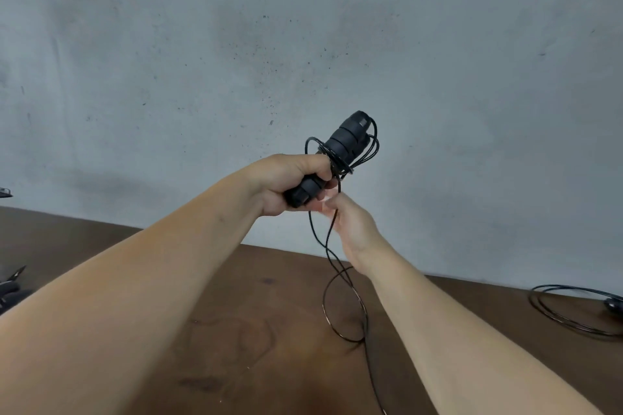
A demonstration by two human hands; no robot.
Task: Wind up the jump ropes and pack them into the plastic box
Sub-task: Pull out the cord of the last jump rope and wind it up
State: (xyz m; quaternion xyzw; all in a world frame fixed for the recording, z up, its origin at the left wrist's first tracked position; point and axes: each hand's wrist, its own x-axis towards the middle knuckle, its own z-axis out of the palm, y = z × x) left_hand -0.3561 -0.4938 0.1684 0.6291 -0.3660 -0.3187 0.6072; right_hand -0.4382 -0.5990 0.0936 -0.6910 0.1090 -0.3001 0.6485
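Far left edge: dark items (10,286) on the brown table (236,330), too cropped to identify. Could be more rope handles, can't tell.

Left hand (290,184) is raised mid-frame, fist wrapped around the lower end of the black handles (347,140). Looks like two handles held together, though the frame doesn't settle it. Long axis runs from lower left in the fist up and to the right, free end pointing up toward the grey wall (303,27). Several turns of thin black cord (372,145) are looped around the upper part of the handles, just above the thumb.

Right hand (350,224) sits just below and to the right of the left fist, fingertips nearly touching it. Fingers (328,204) are lightly bent around the loose cord where it leaves the wraps; whether they're really pinching it or only guiding it can't be told.

From there the slack (344,307) drops to the table, forms a loop, and runs off the bottom edge.

Judgement: winding is partway done, plenty of slack left. Next wrap depends on the right hand carrying cord around the handles' axis, across it rather than along it. The right hand is the nearer one to the free cord.

Far right: a second rope (573,310) lies loosely coiled on the table, well apart. No plastic box in view.
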